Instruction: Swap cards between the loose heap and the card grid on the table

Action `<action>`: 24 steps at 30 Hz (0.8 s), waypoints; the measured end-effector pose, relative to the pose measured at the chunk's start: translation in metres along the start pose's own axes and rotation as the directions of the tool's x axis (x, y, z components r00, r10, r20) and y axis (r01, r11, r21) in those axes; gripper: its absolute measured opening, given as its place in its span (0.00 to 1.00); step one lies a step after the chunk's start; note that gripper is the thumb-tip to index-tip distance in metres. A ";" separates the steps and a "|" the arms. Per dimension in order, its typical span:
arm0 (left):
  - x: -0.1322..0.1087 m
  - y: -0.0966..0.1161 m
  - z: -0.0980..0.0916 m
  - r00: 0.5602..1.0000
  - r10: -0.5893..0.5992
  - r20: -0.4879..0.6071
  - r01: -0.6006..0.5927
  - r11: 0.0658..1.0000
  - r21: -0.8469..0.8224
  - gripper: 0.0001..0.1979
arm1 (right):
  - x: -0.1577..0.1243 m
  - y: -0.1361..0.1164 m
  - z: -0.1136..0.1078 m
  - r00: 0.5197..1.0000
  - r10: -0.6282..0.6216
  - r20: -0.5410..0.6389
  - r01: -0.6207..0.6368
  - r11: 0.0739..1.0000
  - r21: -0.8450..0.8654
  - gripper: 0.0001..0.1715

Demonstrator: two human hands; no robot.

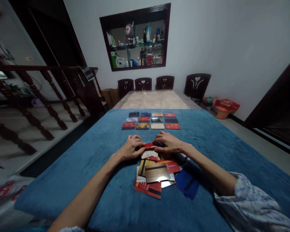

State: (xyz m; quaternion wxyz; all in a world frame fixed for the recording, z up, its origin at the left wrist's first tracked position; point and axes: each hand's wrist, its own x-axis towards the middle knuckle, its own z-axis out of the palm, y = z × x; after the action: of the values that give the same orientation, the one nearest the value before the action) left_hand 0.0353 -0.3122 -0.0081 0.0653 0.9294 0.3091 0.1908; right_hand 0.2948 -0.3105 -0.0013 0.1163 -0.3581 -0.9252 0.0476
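Observation:
Between my two hands lies a red card, just beyond a loose pile of cards. My left hand has its thumb and fingers closed at the card's left end. My right hand grips the right end, with something dark under its fingers that I cannot make out. In the pile, a gold card lies on top of red, yellow and white cards. Blue cards stick out at its right. Farther off, several card stacks stand in three rows, among them a red one at the near left.
A blue cloth covers the near part of the table, and its bare marbled top shows beyond. Dark chairs stand at the far end. A wooden railing runs along the left.

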 end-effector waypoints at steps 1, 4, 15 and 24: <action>0.000 -0.002 0.001 1.000 -0.005 -0.009 0.005 1.000 -0.007 0.11 | 0.000 0.000 0.000 1.000 -0.004 -0.012 0.004 1.000 0.001 0.20; 0.001 -0.008 0.002 0.999 -0.017 -0.037 0.016 0.999 -0.029 0.11 | 0.000 0.002 0.002 0.998 -0.018 -0.053 0.018 1.000 0.006 0.15; 0.006 -0.016 0.001 0.984 -0.105 -0.145 0.098 0.994 -0.055 0.14 | 0.006 0.003 0.017 0.960 0.042 -0.278 -0.056 0.998 -0.041 0.13; 0.011 -0.030 0.013 0.969 -0.113 -0.221 0.103 0.993 -0.054 0.10 | 0.007 -0.002 0.023 0.912 0.079 -0.402 -0.136 0.984 -0.116 0.18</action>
State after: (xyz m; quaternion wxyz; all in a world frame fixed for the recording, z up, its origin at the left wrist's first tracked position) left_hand 0.0319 -0.2813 -0.0237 0.0601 0.8823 0.3604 0.2967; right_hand 0.2832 -0.3074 -0.0220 0.2726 -0.4181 -0.8624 -0.0851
